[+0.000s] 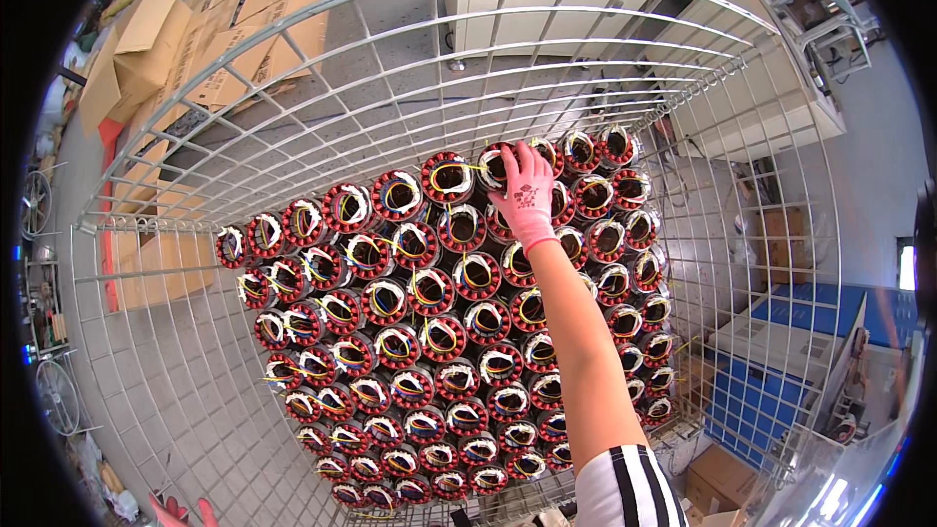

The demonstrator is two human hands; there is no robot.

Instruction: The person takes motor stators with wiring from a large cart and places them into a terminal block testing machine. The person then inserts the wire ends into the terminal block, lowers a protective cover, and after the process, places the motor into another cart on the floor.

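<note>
My right hand (528,193), in a pink glove, reaches across the wire basket to the far row of motor stators. Its fingers curl over the rim of one motor stator (491,168), hiding part of that ring. Around it stand many more stators (429,290) in close rows, with red coils, white lacing and yellow and blue leads. At the lower left edge, outside the rows, only some gloved fingers of my left hand (185,512) show. They are spread apart, with nothing visible between them.
The wire basket (371,40) surrounds the stators, with its bent rim on the far side. Beyond it are flattened cardboard (220,34), an open carton (137,49) and a pale cabinet (547,0). Blue-and-grey panels (781,361) and a brown box (720,478) are at the right.
</note>
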